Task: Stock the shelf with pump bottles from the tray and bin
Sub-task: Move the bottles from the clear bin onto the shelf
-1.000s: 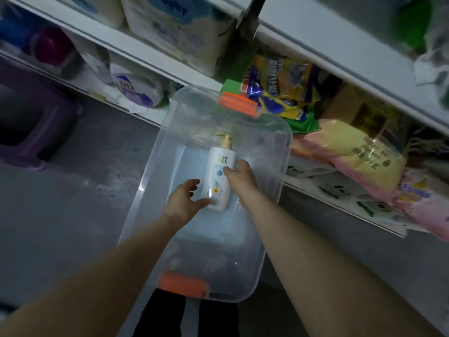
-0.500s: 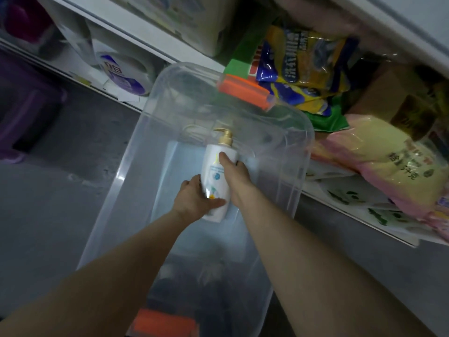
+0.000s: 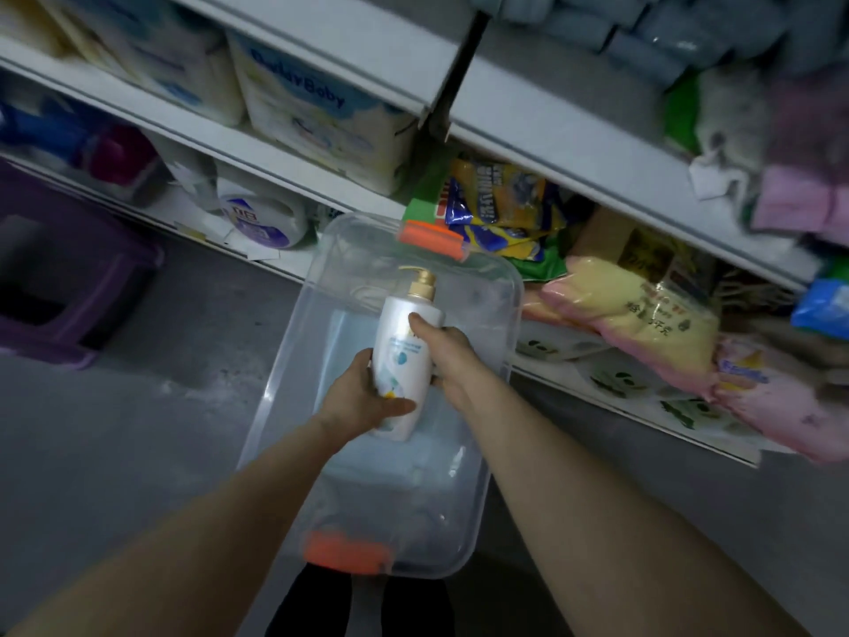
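A white pump bottle (image 3: 403, 347) with a gold pump head is held above the clear plastic bin (image 3: 280, 388), which has orange clips at both ends. My left hand (image 3: 363, 397) grips the bottle's lower part from the left, thumb across its front. My right hand (image 3: 452, 360) grips its right side, thumb on the label near the shoulder. The bin's inside looks bare below the bottle. White shelves (image 3: 574, 144) run across the top of the view.
The shelves hold diaper packs (image 3: 317, 117), a detergent jug (image 3: 262, 218), yellow and blue snack bags (image 3: 500, 204) and yellow and pink packs (image 3: 643, 324). A purple stool (image 3: 69, 278) stands on the grey floor at left.
My left hand has closed round the bottle, and both hands have lifted it off the bin's floor. The view has tilted up toward the shelves.
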The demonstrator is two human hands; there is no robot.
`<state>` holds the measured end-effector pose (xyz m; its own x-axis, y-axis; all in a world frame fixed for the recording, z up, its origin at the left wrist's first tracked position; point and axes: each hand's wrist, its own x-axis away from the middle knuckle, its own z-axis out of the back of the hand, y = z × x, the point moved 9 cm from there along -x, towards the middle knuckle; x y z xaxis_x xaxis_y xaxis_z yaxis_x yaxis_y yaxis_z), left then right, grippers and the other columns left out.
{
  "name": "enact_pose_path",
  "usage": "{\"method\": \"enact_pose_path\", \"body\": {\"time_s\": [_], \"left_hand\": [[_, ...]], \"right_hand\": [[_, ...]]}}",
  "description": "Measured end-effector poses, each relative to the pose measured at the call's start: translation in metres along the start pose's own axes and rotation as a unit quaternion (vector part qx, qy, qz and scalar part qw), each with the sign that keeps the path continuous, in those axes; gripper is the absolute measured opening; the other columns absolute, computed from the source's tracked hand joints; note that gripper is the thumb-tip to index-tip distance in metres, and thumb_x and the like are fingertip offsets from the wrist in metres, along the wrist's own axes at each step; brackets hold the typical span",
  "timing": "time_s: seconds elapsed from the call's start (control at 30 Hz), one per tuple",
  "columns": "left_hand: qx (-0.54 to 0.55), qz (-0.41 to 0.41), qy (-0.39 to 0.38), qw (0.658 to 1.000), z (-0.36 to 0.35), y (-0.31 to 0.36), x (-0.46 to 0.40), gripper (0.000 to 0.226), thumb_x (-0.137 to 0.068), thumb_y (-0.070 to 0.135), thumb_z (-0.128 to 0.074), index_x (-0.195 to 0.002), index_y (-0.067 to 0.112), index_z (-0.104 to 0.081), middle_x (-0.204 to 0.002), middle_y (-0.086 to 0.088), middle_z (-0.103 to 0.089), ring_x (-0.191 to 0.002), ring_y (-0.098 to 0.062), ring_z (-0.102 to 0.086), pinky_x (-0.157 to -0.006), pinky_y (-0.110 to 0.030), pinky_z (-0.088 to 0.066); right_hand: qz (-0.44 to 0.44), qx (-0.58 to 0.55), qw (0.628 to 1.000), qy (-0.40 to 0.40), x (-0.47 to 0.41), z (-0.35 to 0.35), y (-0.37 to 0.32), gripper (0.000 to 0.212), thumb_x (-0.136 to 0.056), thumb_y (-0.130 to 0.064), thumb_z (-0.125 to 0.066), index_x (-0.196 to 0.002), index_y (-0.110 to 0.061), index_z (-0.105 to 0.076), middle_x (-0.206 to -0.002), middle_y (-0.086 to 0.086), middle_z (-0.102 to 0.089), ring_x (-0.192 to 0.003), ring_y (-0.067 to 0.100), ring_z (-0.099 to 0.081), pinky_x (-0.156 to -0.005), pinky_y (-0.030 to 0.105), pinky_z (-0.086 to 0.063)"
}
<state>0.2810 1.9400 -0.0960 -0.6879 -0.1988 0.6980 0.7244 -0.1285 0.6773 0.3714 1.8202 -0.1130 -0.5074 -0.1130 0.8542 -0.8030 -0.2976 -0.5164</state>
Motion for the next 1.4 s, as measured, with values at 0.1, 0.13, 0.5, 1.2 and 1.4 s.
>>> {"method": "enact_pose_path", "body": {"time_s": [0.1,0.13,0.5,1.2,1.4], "left_hand": [[0.006,-0.032,-0.011,0.999,0.011,0.03,0.031,0.072,-0.063,0.028,-0.089,-0.124,0.026,-0.051,-0.105,0.005,-0.065,-0.094,-0.015,-0.064,-0.075,-0.036,-0.057],[0.009,-0.042,-0.022,0.999,0.015,0.041,0.042,0.068,-0.067,0.029,-0.087,-0.125,0.027,-0.052,-0.106,0.005,-0.065,-0.094,-0.014,-0.065,-0.073,-0.035,-0.057],[-0.043,-0.188,-0.076,0.978,0.034,0.168,0.146,0.069,-0.067,0.035,-0.087,-0.126,0.025,-0.053,-0.11,0.0,-0.066,-0.099,-0.014,-0.064,-0.084,-0.037,-0.057],[-0.044,-0.495,-0.002,0.868,-0.048,0.496,0.284,0.079,-0.067,0.036,-0.086,-0.134,0.033,-0.045,-0.116,0.012,-0.06,-0.105,-0.009,-0.058,-0.087,-0.032,-0.05],[-0.025,-0.538,-0.01,0.843,-0.085,0.569,0.301,0.07,-0.071,0.024,-0.085,-0.129,0.032,-0.047,-0.114,0.013,-0.064,-0.101,-0.005,-0.062,-0.09,-0.035,-0.054]], "right_hand": [[0.045,0.009,0.999,0.007,0.042,0.007,-0.028,0.054,-0.088,-0.044,-0.067,-0.127,-0.01,-0.056,-0.112,0.008,-0.071,-0.086,0.018,-0.07,-0.064,0.029,-0.051],[0.059,0.011,0.998,0.011,0.057,0.009,-0.037,0.056,-0.088,-0.046,-0.067,-0.128,-0.01,-0.055,-0.113,0.008,-0.071,-0.089,0.018,-0.071,-0.064,0.03,-0.051],[0.214,-0.009,0.976,0.036,0.229,0.046,-0.128,0.045,-0.092,-0.036,-0.066,-0.13,-0.014,-0.055,-0.118,0.008,-0.07,-0.089,0.017,-0.07,-0.063,0.027,-0.052],[0.507,0.029,0.847,0.154,0.481,0.247,-0.341,0.05,-0.084,-0.041,-0.076,-0.123,-0.016,-0.055,-0.117,0.001,-0.068,-0.097,0.013,-0.07,-0.075,0.026,-0.058],[0.55,0.035,0.815,0.177,0.514,0.307,-0.384,0.051,-0.086,-0.039,-0.074,-0.127,-0.017,-0.053,-0.12,0.0,-0.065,-0.104,0.014,-0.066,-0.079,0.03,-0.056]]}}
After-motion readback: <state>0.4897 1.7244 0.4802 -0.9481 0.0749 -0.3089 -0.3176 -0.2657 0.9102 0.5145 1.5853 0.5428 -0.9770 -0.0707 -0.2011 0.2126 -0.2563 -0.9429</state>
